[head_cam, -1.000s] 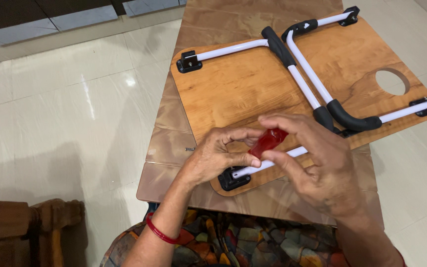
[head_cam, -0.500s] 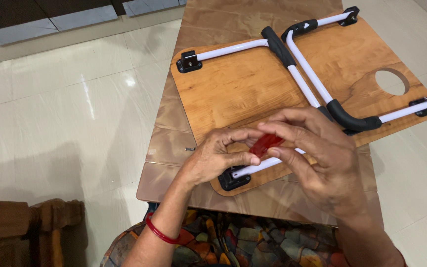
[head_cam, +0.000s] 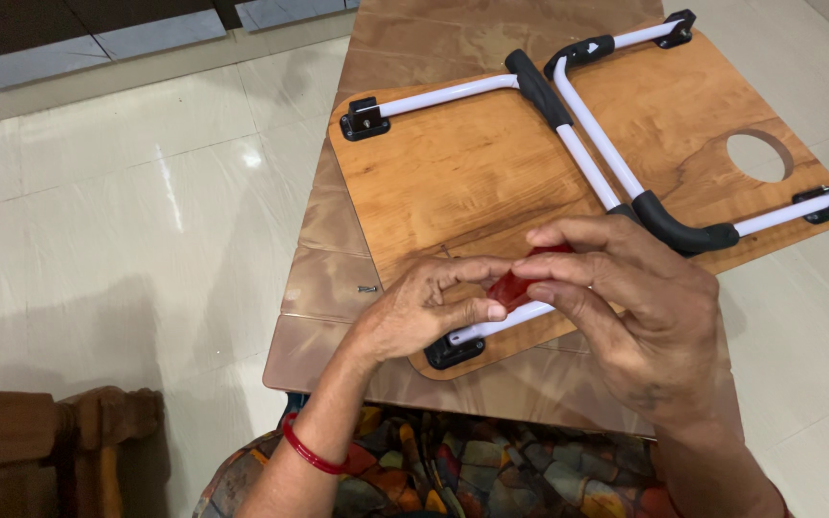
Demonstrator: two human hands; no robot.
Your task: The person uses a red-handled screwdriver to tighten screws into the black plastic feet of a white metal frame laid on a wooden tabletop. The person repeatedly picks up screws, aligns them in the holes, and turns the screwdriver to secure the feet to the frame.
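Brown marbled desk (head_cam: 405,38) carries an upturned wooden lap tray (head_cam: 462,173) with white folding legs. Over its near leg, left hand (head_cam: 414,312) and right hand (head_cam: 645,317) pinch shut on a small red handle (head_cam: 515,286): light, stiff, probably slick, best held mid-length.

Both hands (head_cam: 549,307) pinch a small red object (head_cam: 515,285) above the wooden board (head_cam: 462,173).

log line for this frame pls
left hand: on red tool | right hand: on red tool | under: lap table, white leg
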